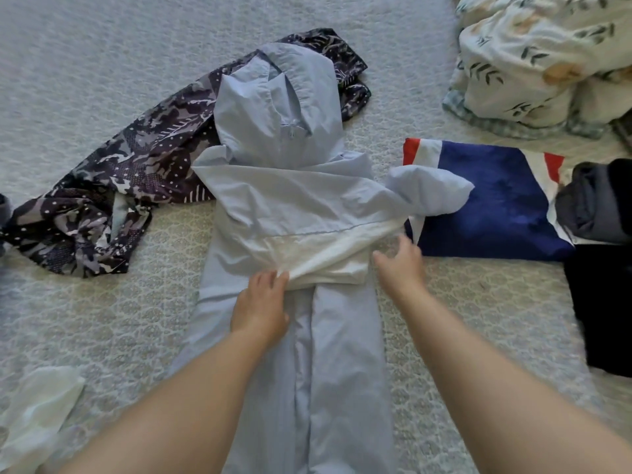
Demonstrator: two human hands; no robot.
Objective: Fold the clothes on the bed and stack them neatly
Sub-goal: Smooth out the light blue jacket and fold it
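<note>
Hands reach forward over the bed on bare forearms. The left hand (pixel 261 304) lies palm down on the light blue hooded jacket (pixel 290 186), and its fingertips pinch the edge of a sleeve that is folded across the body of the jacket. The right hand (pixel 400 260) hovers just beside the right end of this fold, with the fingers spread and relaxed, holding nothing.

The bed (pixel 102 80) has a pale grey cover with a woven pattern. A rumpled quilt with leaves (pixel 547 63) sits at the far right corner.

The jacket lies in the middle of the bed, its long axis running from the near edge to the far edge, hood pointing away. A dark patterned garment (pixel 130 179) lies partly under it on the left. Towards the right edge are a folded blue, red and white cloth (pixel 506 206) and dark folded clothes (pixel 598 206).
</note>
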